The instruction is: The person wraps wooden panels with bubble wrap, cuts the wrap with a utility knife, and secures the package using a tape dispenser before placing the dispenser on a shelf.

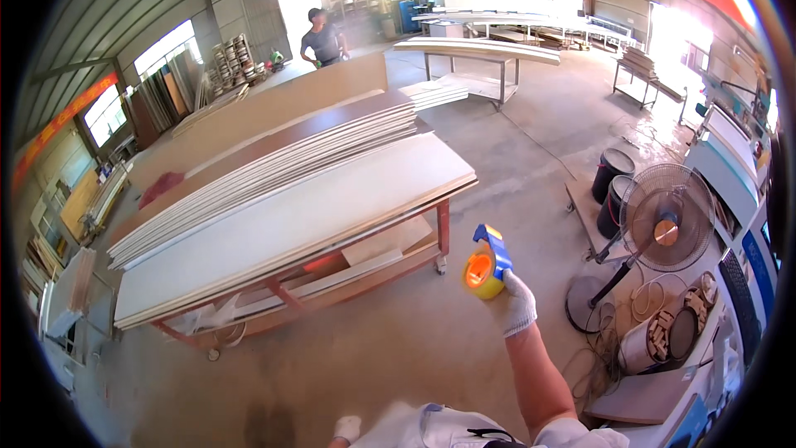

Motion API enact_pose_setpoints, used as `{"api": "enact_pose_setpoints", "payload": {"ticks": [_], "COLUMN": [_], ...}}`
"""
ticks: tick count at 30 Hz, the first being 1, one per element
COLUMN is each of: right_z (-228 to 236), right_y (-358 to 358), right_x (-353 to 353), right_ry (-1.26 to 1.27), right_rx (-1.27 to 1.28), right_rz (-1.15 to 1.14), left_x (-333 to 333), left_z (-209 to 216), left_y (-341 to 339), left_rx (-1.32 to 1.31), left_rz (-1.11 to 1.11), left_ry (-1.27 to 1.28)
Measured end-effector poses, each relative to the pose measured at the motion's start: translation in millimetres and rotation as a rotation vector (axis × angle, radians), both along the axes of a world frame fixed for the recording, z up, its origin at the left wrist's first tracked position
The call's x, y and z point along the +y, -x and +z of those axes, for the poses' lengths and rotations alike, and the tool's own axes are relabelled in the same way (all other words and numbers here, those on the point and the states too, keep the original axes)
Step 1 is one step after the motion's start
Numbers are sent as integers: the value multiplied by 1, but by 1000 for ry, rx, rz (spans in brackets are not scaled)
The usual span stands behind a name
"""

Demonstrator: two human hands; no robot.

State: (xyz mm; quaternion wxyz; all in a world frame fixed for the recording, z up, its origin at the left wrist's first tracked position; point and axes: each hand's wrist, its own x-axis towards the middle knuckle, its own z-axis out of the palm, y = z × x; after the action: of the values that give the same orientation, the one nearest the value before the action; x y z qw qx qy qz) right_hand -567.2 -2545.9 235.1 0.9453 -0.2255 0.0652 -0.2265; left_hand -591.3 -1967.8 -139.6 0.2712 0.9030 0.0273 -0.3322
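Observation:
My right hand [520, 305], in a white knit glove, is stretched forward over the floor and closed on a tape dispenser [495, 250]. The dispenser has a blue frame and a roll of yellow tape with an orange core. Low at the bottom edge my left hand [348, 428], also gloved in white, hangs near my body; its fingers are too small and blurred to read. Ahead to the left stands a red-framed cart [444, 228] on casters. It bears a wide pale board [365, 187] with a stack of thin panels [274, 170] behind it.
A pedestal fan [666, 207] stands at the right, beside dark buckets [612, 172] on a low dolly. Cables and bins of wood scraps [661, 338] lie nearer. A person [323, 40] stands beyond a large brown panel [332, 83]. Another table [502, 79] holds boards farther back.

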Motion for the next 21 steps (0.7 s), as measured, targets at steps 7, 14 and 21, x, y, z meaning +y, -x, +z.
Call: {"api": "enact_pose_setpoints", "payload": {"ticks": [7,14,21], "right_z": [-19,-71,-109], "right_y": [-61,-84,-50], "right_x": [-79,-226,-329], "right_ry": [-11,-227,-211], "right_rx": [252,450,240], "right_rz": [-69,-302,-454], "left_x": [-66,-168,-426], "left_z": [14,11,6], "left_y": [-79,-231,-451], "left_rx": [183,215,-350], "left_rz": [-175,-438,-1325], "left_ry": [-219,-359,-409]}}
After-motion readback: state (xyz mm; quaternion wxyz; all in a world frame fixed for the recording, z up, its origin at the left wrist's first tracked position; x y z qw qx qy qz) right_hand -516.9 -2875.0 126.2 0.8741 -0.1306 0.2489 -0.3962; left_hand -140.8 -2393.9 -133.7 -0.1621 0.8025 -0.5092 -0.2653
